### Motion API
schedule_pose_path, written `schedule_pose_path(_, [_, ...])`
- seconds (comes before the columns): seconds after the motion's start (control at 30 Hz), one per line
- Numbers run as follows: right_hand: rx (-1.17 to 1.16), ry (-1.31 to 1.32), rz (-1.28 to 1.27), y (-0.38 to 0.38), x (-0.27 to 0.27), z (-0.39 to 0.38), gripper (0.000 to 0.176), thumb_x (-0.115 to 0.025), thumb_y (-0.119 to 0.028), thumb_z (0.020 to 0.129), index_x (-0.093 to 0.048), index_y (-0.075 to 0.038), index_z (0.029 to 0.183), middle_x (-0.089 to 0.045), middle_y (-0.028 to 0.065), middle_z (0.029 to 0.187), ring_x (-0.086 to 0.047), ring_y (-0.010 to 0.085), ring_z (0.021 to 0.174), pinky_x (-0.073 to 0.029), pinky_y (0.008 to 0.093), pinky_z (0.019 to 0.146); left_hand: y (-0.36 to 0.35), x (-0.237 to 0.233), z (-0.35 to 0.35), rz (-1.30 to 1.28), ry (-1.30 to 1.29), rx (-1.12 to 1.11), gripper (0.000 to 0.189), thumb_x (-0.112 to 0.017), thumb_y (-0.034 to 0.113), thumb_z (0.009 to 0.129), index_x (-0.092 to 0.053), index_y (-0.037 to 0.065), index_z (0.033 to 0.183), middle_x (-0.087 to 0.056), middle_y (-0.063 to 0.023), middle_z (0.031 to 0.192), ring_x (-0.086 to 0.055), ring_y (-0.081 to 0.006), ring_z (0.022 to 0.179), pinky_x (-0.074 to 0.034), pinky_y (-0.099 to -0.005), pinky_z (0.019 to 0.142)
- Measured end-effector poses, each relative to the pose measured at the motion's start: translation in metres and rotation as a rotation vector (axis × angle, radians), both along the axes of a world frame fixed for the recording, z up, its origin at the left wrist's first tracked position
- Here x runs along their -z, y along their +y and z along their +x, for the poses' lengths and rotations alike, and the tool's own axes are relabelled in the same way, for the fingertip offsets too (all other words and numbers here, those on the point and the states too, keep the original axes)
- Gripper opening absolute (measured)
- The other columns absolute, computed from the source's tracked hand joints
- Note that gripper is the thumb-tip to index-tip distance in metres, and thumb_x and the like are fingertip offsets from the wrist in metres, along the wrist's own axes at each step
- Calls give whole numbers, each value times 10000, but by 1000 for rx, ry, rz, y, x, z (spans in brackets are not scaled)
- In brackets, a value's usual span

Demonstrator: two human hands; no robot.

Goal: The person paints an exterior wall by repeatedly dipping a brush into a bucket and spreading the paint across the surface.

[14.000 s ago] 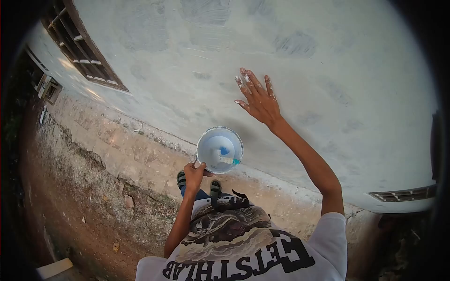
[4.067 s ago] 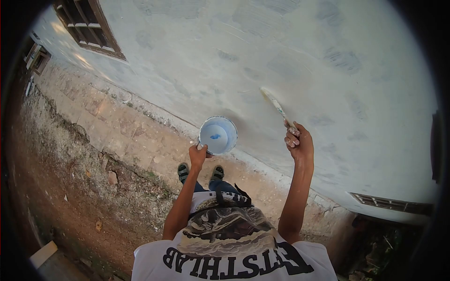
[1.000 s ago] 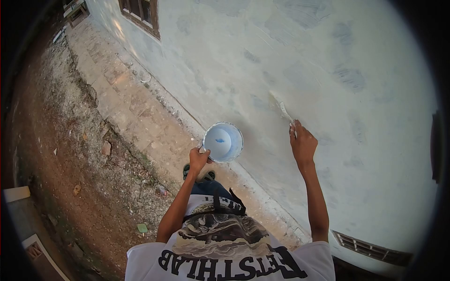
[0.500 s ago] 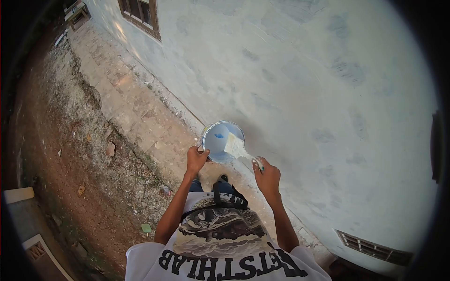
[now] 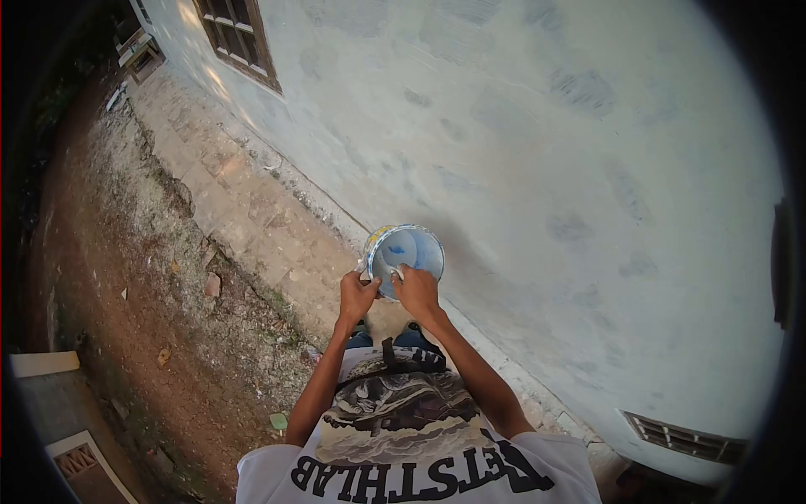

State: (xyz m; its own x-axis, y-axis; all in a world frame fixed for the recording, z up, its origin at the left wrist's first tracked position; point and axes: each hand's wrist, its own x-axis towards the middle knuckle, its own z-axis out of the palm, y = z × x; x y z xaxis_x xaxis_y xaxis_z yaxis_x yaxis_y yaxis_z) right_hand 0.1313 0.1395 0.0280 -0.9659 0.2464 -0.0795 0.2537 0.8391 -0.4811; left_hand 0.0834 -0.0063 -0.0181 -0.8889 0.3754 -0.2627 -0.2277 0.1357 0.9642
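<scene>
Wall: where it spreads over the upper right, it is pale grey-white, with darker brushed patches, and a soft shadow falls on it just beyond the bucket.
Windows: a brown-framed window sits at the upper left, and a barred opening shows low on the right.
Ground: a worn path follows the foot of the wall, and beside it lies brown dirt with stones and a small green piece.
Far end: a wooden stand is on the path.
Bucket: held in front of the person's printed white shirt, near the wall; its mouth points up and tips a little wallward, the outer flank showing on the left; its long axis leans that way from base to rim. A blue patch shows inside.
Left hand: fingers clenched on the bucket's near left edge.
Right hand: fingers bent over the near rim, grasping the brush.
Brush: at the bucket's mouth, only a pale sliver showing; I cannot tell which way it points.
</scene>
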Motion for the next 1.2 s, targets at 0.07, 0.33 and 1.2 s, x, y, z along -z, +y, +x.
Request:
schedule_pose_path(0.07, [63,50,-63,4,-4,4,295,-593,-237,841,-667,36,927,-637,228,699,-645,371,677,-496,460,633,1,-3,2,10,-29,-72,229,-633,14,816,-568,-148,965,-658,-178,663,-657,-184,558,-512,-271,467])
schedule_pose_path(0.33, [347,181,-453,17,-14,33,321,-608,-219,858,-660,74,977,-663,214,744,-659,239,697,-485,330,664,1,-13,-5,83,-41,-105,354,-580,-7,833,-489,-194,1119,-659,-197,693,-668,-228,558,-550,-289,492])
schedule_pose_path(1.2, [431,298,-310,-19,-34,37,311,-614,-251,854,-664,-4,1036,-625,240,702,-639,350,628,-482,406,592,-14,-17,-14,241,-139,-211,360,-526,-2,851,-450,-212,1133,-648,-235,788,-673,-283,572,-588,-333,535])
